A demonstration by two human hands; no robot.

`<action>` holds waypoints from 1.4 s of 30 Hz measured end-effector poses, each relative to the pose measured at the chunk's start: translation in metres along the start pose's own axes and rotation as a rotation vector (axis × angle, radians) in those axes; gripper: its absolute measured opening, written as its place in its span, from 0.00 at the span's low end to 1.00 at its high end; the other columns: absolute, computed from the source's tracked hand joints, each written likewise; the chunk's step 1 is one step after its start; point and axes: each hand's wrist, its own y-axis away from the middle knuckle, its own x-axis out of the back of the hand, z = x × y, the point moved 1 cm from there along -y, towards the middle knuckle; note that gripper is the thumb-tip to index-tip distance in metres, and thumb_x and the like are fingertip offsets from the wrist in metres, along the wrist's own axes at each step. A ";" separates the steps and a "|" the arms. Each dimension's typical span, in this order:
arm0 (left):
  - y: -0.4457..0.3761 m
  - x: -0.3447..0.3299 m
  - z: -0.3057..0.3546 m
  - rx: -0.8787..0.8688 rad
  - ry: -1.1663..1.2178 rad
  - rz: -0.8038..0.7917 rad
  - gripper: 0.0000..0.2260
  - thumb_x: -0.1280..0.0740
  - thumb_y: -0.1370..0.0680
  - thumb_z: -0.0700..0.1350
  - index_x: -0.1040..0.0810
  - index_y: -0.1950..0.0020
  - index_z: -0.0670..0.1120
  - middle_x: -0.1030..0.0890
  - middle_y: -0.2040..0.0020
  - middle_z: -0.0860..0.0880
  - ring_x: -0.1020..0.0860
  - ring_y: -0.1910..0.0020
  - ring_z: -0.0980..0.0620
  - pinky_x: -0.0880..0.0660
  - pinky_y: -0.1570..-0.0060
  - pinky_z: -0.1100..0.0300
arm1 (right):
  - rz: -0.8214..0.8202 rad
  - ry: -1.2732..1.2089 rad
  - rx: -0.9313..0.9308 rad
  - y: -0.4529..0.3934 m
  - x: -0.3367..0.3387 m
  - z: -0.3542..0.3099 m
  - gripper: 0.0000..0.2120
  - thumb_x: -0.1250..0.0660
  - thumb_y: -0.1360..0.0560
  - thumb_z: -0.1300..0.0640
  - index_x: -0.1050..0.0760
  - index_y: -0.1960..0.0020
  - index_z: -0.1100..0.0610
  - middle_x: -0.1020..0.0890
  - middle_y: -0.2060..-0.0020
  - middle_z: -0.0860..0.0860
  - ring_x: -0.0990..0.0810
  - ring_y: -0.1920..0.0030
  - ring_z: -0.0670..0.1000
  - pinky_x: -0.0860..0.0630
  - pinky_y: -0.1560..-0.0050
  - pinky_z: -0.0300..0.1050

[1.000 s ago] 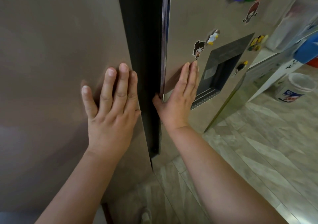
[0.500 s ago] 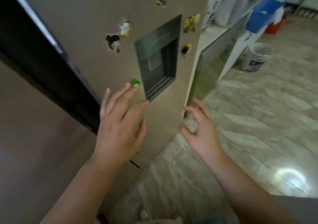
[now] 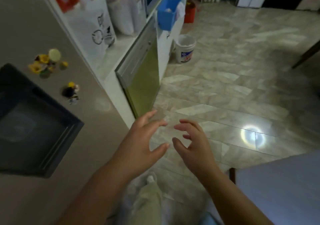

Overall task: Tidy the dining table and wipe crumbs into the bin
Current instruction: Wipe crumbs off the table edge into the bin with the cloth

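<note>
Head cam: left hand (image 3: 138, 143) & right hand (image 3: 194, 143) empty (fingers loose), above floor (image 3: 225, 89).

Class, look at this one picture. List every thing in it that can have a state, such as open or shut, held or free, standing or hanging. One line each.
Left hand: open, fingers spread, holding nothing.
Right hand: open, fingers loosely curled, holding nothing.
Beige fridge door with dark dispenser panel: appears shut, magnets stuck on it.
Green-fronted cabinet door: appears shut.
White plastic bucket: upright on the floor, no lid.
Blue plastic bin: hanging at the counter edge, open-topped.
</note>
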 end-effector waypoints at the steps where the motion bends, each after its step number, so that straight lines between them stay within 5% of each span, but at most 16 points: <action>1: -0.019 -0.003 -0.005 -0.015 0.012 -0.030 0.21 0.27 0.27 0.54 0.28 0.36 0.65 0.40 0.26 0.62 0.40 0.28 0.66 0.40 0.34 0.69 | 0.006 0.015 -0.026 -0.014 0.004 0.008 0.14 0.28 0.28 0.58 0.22 0.43 0.49 0.28 0.38 0.42 0.27 0.39 0.38 0.24 0.43 0.37; 5: -0.104 -0.017 -0.026 -0.013 0.082 -0.162 0.21 0.27 0.27 0.52 0.29 0.38 0.66 0.38 0.27 0.62 0.37 0.30 0.65 0.33 0.34 0.63 | 0.040 0.047 -0.126 -0.076 0.024 0.033 0.14 0.28 0.27 0.57 0.24 0.43 0.48 0.28 0.38 0.41 0.26 0.40 0.40 0.23 0.42 0.39; 11: -0.259 -0.038 -0.001 -0.163 0.002 -0.281 0.20 0.29 0.25 0.52 0.26 0.34 0.56 0.32 0.29 0.56 0.34 0.32 0.60 0.40 0.40 0.68 | 0.245 0.009 -0.253 -0.172 0.073 0.046 0.18 0.29 0.27 0.60 0.26 0.39 0.50 0.26 0.40 0.45 0.24 0.42 0.41 0.22 0.44 0.42; 17: -0.393 -0.107 0.074 -0.366 -0.027 -0.491 0.22 0.30 0.25 0.56 0.29 0.33 0.58 0.28 0.33 0.58 0.29 0.36 0.60 0.29 0.38 0.61 | 0.265 0.254 -0.338 -0.218 0.170 0.100 0.21 0.29 0.26 0.54 0.28 0.34 0.50 0.29 0.35 0.42 0.30 0.39 0.38 0.30 0.40 0.31; 22: -0.478 -0.172 0.137 -0.473 -0.110 -0.607 0.23 0.31 0.25 0.57 0.30 0.32 0.59 0.29 0.35 0.60 0.32 0.41 0.64 0.34 0.46 0.67 | 0.354 0.313 -0.480 -0.245 0.267 0.155 0.19 0.31 0.24 0.52 0.28 0.34 0.50 0.25 0.39 0.44 0.27 0.42 0.41 0.30 0.43 0.32; 30: -0.620 -0.251 0.251 -0.561 -0.155 -0.689 0.24 0.30 0.26 0.58 0.31 0.30 0.59 0.28 0.33 0.60 0.28 0.40 0.64 0.32 0.44 0.66 | 0.475 0.341 -0.633 -0.315 0.416 0.227 0.19 0.33 0.24 0.48 0.28 0.34 0.49 0.25 0.39 0.44 0.24 0.42 0.45 0.24 0.43 0.41; 42: -0.776 -0.404 0.388 -0.851 -0.133 -1.011 0.24 0.31 0.25 0.57 0.31 0.30 0.59 0.31 0.37 0.64 0.30 0.42 0.67 0.32 0.45 0.69 | 0.765 0.301 -0.969 -0.354 0.574 0.334 0.19 0.33 0.24 0.49 0.28 0.34 0.49 0.24 0.40 0.44 0.24 0.45 0.42 0.26 0.46 0.38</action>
